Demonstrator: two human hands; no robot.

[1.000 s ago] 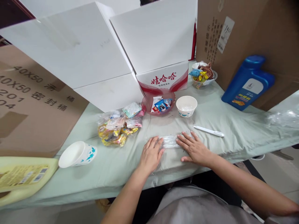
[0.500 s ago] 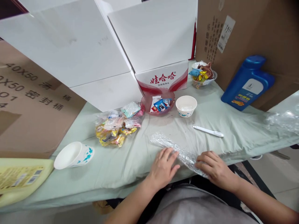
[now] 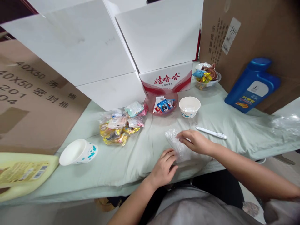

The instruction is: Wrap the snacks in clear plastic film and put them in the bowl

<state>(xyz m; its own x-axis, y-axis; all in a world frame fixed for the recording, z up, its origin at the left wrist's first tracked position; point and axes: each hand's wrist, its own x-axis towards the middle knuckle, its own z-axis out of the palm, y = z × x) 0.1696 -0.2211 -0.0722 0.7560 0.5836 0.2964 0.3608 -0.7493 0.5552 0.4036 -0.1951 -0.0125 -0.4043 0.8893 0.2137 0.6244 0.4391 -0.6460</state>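
Note:
A piece of clear bubble wrap (image 3: 172,137), folded over into a short bundle, lies on the cloth-covered table in front of me. My right hand (image 3: 195,142) reaches across its top with fingers bent down and closed on the fold. At its near left edge rests my left hand (image 3: 164,168), fingers spread and slightly curved, the tips by the plastic. Part of the wrap is hidden under both hands. A white utility knife (image 3: 211,132) lies just beyond my right forearm. Behind the wrap stands a white paper bowl (image 3: 189,107) with blue-green leaf prints.
A pink glass bowl (image 3: 148,107) holds small packets. Left of it sits a bag of wrapped snacks (image 3: 122,126), then a tipped paper bowl (image 3: 78,152) and a yellow bottle (image 3: 25,175). A blue bottle (image 3: 254,84) leans at right. Cartons (image 3: 168,40) line the back.
My right hand has moved left and away from me, folding the long strip of bubble wrap over into a shorter bundle. My left hand stays nearly in place.

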